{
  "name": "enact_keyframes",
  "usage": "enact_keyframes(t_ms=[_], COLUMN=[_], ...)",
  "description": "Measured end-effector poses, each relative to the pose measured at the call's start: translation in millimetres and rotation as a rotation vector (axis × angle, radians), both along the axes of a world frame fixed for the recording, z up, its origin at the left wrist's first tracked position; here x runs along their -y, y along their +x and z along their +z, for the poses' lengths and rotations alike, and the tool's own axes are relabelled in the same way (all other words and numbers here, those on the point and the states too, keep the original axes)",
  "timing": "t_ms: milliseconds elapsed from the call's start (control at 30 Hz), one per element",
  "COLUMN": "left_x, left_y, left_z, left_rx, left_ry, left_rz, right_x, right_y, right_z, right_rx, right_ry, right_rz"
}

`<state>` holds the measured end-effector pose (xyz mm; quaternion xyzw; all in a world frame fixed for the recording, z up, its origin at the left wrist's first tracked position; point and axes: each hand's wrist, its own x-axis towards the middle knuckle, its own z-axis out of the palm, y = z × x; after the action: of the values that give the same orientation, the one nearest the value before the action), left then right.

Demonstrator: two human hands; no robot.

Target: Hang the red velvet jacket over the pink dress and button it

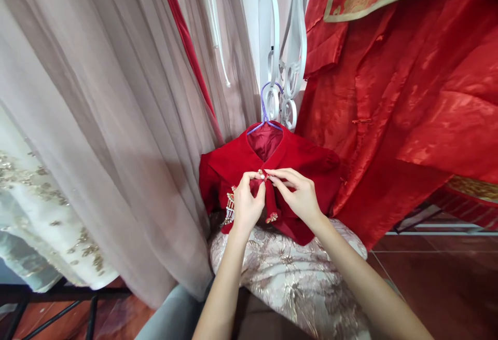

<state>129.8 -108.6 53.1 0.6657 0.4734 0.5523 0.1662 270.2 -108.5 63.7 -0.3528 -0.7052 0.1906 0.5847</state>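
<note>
Red velvet up close: looking at a short jacket (317,166) on a purple hanger (264,105), apparently hooking onto white scrolled metalwork (300,59) and draping its lower edge over a patterned cloth (288,272).

Working with both hands right at the base of the collar (286,145). Pinching a small beaded ornament (262,175) from one side with the left hand (249,202), closing thumb and fingers in on it. Gripping at the other side with the fingertips of the right hand (301,194), maybe on a bit of red cord or fabric, but not making out which at this size.

Progress-wise, counting the hanger bit as done, and seeing both front edges meeting at the neck. Not seeing any clear proof of fastening under those fingers though, so judging that spot as unfinished, somewhere mid-fiddle imo.

Also spotting a red strip (270,204) with a beaded end below the fingers, plus a pearly fringe (230,206) just beside the left hand, partly hiding behind it.

Dealing with a pretty crowded corner too: getting a big sheer drape (116,96) right beside the jacket on the left, white embroidered fabric (42,226) past it, and glossy red garments (381,111) crowding in on the right. Not finding much blocking the fingers, tbh, apart from maybe that strip and fringe.
</note>
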Motion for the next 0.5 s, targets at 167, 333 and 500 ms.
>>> enact_keyframes(t_ms=[167,333,500], left_x=[-1,-5,-16], left_y=[-8,-19,-24], left_z=[13.8,28.1,31.5], left_rx=[-0.275,-0.471,-0.454], left_ry=[0.014,-0.035,-0.008], left_rz=[-0.091,-0.163,-0.215], right_x=[-8,-11,-12], right_y=[-1,-2,-2], right_z=[-1.1,-0.7,-0.8], right_rx=[0.065,0.090,0.109], right_ry=[0.105,0.135,0.173], right_rz=[-0.063,-0.091,-0.100])
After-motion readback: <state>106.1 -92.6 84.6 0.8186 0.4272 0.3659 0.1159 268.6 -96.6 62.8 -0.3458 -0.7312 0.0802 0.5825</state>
